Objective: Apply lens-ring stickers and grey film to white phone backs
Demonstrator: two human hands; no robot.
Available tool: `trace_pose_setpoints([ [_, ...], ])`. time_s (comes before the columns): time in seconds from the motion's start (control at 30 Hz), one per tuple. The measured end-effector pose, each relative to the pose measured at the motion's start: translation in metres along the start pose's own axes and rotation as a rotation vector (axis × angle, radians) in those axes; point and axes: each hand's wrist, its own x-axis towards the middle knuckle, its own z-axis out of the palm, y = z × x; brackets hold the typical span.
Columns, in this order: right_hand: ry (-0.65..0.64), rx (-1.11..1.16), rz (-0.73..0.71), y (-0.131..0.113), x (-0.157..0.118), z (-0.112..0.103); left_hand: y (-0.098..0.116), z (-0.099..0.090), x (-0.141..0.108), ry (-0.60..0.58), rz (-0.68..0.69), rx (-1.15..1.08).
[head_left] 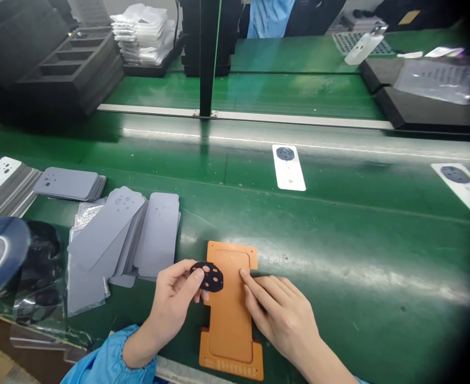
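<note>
Left hand (pixel 173 305) pinching black disc (pixel 211 276), right hand (pixel 282 309) seemingly touching orange plate (pixel 231 314)

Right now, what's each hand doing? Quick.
Left hand: closed, pinching the black perforated piece between thumb and fingers.
Right hand: open, nothing visible in its grip, index finger resting on the orange plate.

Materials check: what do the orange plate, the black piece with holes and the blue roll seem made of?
Orange plate: probably rigid plastic or resin board, satin, given its even colour and crisp cut edges. Black piece with holes: likely thin film or foam, matte, as it reflects little light. Blue roll: perhaps plastic tape or film, judging by its smooth, ring-shaped side.
</note>
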Motion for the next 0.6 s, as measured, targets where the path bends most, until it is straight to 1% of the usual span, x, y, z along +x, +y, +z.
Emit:
trace_pose_setpoints([
  [0.07, 0.063, 0.134, 0.062, 0.006, 0.002, -0.001, 0.0, 0.001, -0.001, -0.024, -0.012, -0.001],
  [0.17, 0.129, 0.318, 0.254, 0.014, 0.003, -0.006, 0.0, 0.003, -0.001, -0.059, -0.043, 0.022],
  [0.27, 0.153, 0.437, 0.428, 0.015, 0.003, -0.012, 0.001, 0.005, -0.001, -0.102, -0.104, 0.06],
  [0.33, 0.136, 0.518, 0.507, 0.012, 0.003, -0.013, 0.002, 0.007, -0.002, -0.135, -0.142, 0.079],
  [0.47, 0.026, 0.668, 0.626, -0.002, 0.007, -0.008, 0.004, 0.011, -0.004, -0.188, -0.168, 0.083],
  [0.53, -0.007, 0.716, 0.643, -0.009, 0.011, -0.005, 0.003, 0.011, -0.003, -0.206, -0.169, 0.082],
  [0.6, -0.004, 0.745, 0.628, -0.016, 0.016, -0.004, 0.002, 0.011, -0.003, -0.208, -0.163, 0.087],
])
